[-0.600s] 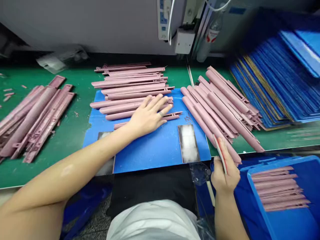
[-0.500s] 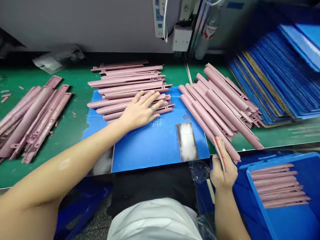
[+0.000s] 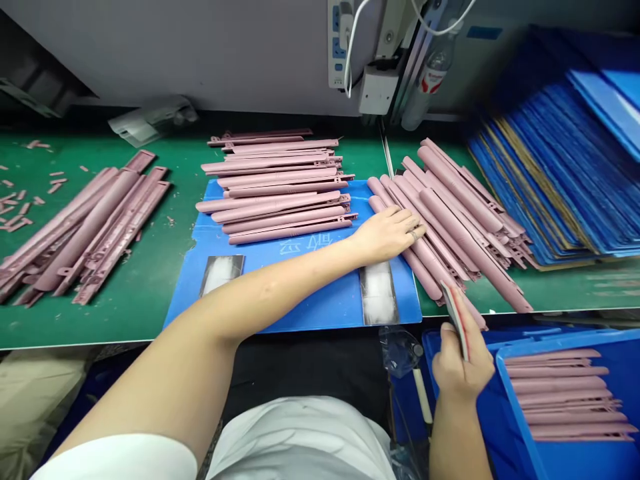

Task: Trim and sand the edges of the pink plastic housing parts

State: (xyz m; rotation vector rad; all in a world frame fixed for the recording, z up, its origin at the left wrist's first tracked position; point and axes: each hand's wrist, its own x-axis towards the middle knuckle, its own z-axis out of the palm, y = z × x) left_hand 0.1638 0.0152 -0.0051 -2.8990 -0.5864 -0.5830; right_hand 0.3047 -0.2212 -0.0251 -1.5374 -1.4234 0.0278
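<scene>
Leaning over the right-hand pile of long pink plastic strips (image 3: 467,200), my left hand (image 3: 387,235) has its fingers curled over one strip (image 3: 425,277) at the pile's near left side. The thumb is mostly hidden. My right hand (image 3: 463,367) is closed round a thin flat grey tool with a red edge (image 3: 457,320); its exact kind is unclear. This tool is close to the near ends of the strips. A second row of pink strips (image 3: 285,177) lies on a blue sheet (image 3: 310,313) with dark-and-white patches, left of my left hand.
More pink pieces (image 3: 95,227) and small pink scraps (image 3: 20,210) lie on the green table (image 3: 175,267) at left. Blue sheets (image 3: 555,173) are stacked at right. A blue bin (image 3: 580,460) below holds strips. A bottle (image 3: 425,80) and power strip (image 3: 337,47) are at the back.
My left hand has left the middle row and moved right onto the right-hand pile. My right hand keeps its grip on the flat tool. The view has shifted left.
</scene>
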